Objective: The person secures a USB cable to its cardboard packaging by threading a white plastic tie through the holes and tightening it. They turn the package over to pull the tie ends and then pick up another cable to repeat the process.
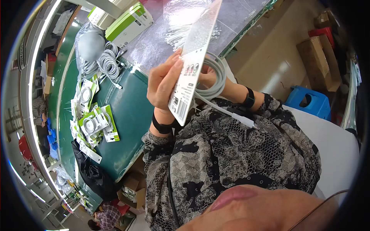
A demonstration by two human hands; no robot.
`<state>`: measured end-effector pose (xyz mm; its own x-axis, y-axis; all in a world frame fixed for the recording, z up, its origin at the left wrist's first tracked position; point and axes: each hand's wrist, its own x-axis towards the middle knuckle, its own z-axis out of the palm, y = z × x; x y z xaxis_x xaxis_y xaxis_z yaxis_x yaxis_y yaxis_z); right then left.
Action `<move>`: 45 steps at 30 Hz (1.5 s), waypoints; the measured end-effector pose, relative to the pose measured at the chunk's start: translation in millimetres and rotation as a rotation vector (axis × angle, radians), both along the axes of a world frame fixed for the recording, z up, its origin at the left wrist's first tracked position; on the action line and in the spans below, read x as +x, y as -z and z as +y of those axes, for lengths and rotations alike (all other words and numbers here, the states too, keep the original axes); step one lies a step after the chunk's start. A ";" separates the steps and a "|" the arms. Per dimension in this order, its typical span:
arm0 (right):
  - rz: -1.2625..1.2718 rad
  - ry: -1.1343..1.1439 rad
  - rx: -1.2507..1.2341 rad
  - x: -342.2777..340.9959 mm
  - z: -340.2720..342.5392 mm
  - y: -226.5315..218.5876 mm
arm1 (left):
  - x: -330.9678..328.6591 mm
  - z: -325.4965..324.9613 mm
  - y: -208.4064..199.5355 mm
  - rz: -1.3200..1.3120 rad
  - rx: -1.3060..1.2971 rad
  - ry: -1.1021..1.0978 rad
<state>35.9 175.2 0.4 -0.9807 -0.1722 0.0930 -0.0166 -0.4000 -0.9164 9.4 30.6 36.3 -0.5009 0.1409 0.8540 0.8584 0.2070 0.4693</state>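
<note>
My left hand point(165, 82) is closed on the edge of a white packaging card point(188, 82), thumb and fingers pinching it from the side. The card stands tilted on edge, its printed back toward me. Behind it, my right hand point(208, 76) is at a coiled grey cable point(220, 77), fingers closed around the coil close to the card. The card hides part of those fingers. A loose cable end with a white plug point(244, 121) hangs down in front of my patterned sleeve and shirt.
Packaged coiled cables point(90, 123) lie piled on the green table point(129, 102) at left. Loose grey cable coils point(109, 61) sit beyond them, beside green-and-white boxes point(130, 25). White ties point(179, 36) lie at the far side. A blue stool point(308, 102) stands at right.
</note>
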 end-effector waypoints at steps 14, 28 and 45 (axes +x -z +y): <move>0.014 0.003 -0.342 4.4 -24.2 29.3 | 23.0 9.3 17.2 -0.057 0.023 -0.054; 0.123 0.246 -0.427 2.4 -3.6 20.5 | 16.2 2.5 68.6 -0.502 0.063 -0.019; 0.374 0.612 -0.295 -28.9 63.9 55.9 | -25.5 95.7 59.0 -0.331 -0.133 0.091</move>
<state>7.0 239.0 -55.6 -0.7875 0.4732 0.3948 -0.6007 -0.4462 -0.6634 -16.1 126.3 -22.8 -0.7275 0.2961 0.6189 0.6821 0.2146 0.6991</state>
